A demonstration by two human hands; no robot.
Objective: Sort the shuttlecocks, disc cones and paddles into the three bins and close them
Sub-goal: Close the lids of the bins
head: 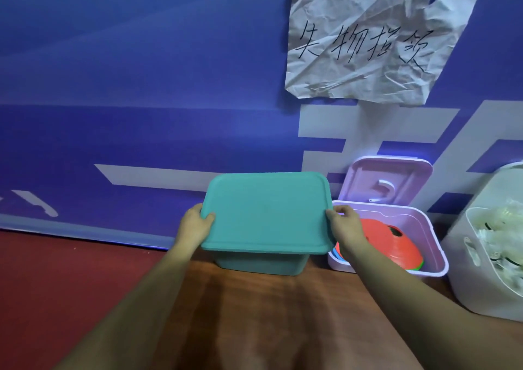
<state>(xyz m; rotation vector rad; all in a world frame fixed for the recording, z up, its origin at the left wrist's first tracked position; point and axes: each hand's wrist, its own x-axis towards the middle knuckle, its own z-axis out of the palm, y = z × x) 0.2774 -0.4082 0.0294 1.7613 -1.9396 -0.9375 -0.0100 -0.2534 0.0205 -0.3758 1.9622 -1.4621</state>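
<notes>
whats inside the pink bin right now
A stack of disc cones sits in the pink bin, orange on top, green and blue edges beneath. Its left side is hidden behind the right hand and the teal lid it grips.

Bins: I count three: teal bin, lilac bin, white bin.
Lids: two I can be sure of: teal lid, lilac lid.
Cones: one stack of disc cones, orange on top; I can't count them singly.
Birdies: a heap of shuttlecocks, too jumbled for me to count.
Hands: two: left hand, right hand.
Notices: one paper notice.
</notes>
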